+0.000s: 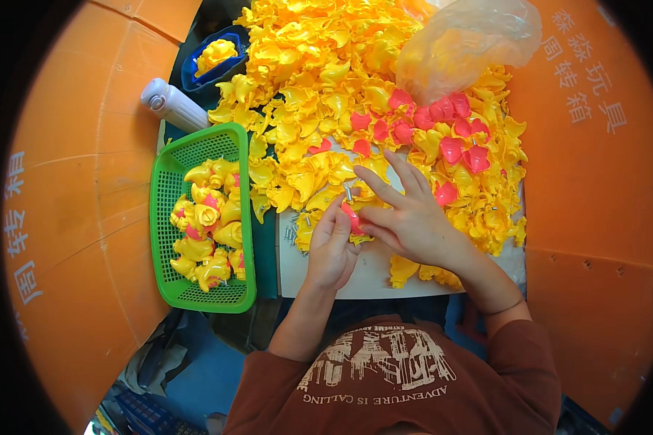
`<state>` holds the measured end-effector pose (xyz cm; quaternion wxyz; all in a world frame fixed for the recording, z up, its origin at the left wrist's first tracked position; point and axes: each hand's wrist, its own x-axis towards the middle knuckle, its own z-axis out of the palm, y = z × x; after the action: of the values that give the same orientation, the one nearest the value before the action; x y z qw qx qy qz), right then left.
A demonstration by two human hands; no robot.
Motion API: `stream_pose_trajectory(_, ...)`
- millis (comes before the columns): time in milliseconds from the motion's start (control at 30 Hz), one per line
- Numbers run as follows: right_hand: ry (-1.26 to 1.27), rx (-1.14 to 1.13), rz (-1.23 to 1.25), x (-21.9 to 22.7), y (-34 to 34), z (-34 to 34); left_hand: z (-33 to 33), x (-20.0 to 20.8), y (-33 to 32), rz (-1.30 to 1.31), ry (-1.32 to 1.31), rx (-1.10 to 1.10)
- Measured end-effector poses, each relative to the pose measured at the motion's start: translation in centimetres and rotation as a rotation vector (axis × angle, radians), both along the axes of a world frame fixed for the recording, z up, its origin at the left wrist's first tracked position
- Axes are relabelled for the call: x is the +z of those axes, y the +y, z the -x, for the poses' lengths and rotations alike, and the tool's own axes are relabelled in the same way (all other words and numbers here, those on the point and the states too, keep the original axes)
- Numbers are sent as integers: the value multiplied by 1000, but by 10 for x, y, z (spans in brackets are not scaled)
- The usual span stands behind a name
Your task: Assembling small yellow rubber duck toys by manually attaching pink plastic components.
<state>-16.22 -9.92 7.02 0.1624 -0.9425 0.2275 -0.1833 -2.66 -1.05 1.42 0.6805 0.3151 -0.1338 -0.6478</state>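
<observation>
- Pink part (352, 218): betw. both hands, over wht board (370, 279).
- L hand (331, 250): thumb + fingers clamped on pink part; sm. silver pin (349, 193) at fingertips.
- R hand (417, 221): fingertips at part's R side, others spread; can't tell if gripping.
- Loose pins (292, 233): board's L edge, near L hand.
- Ylw shells (305, 105): big heap beyond hands, w/ pink shells (451, 149) on top, clear bag (471, 51) far R.
- Green basket (249, 232): to L, w/ ylw-pink figures (214, 268); wht bottle (175, 106) just beyond.
</observation>
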Motion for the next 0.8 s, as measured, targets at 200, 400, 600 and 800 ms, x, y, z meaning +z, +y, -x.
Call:
stream_pose_trajectory(200,80,-28,-272,-6,-1,6,11,1,2,20,-139,-44)
stream_pose_trajectory(400,-54,50,-234,-11,-1,13,4,-2,-3,-35,-37,-20)
stream_pose_trajectory(600,-135,181,-107,-7,-6,20,1,-1,-1,-45,112,-89)
stream_pose_trajectory(800,-102,227,179,4,-2,22,-3,0,-1,-47,261,-153)
